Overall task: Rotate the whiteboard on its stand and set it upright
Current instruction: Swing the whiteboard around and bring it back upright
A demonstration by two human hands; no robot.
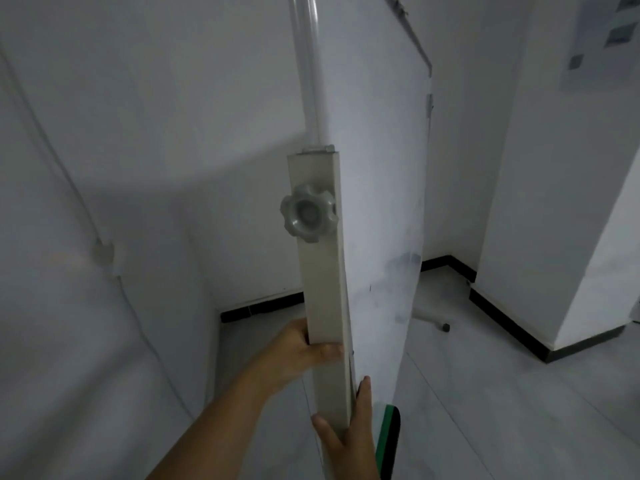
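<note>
The whiteboard (377, 174) stands nearly edge-on in front of me, its smudged white face turned to the right. A grey side bracket (322, 282) with a star-shaped knob (309, 213) runs along its near edge, below the stand's white tube (311, 74). My left hand (298, 351) wraps around the bracket from the left, thumb across its front. My right hand (349, 441) grips the bracket's lower end, fingers reaching onto the board's face. A green and black item (389, 441) sits at the board's bottom, beside my right hand.
White walls close in on the left and behind, with a cable and wall box (104, 254) on the left wall. A stand foot with a castor (445, 327) rests on the pale tiled floor. A white pillar (554, 202) with black skirting stands on the right.
</note>
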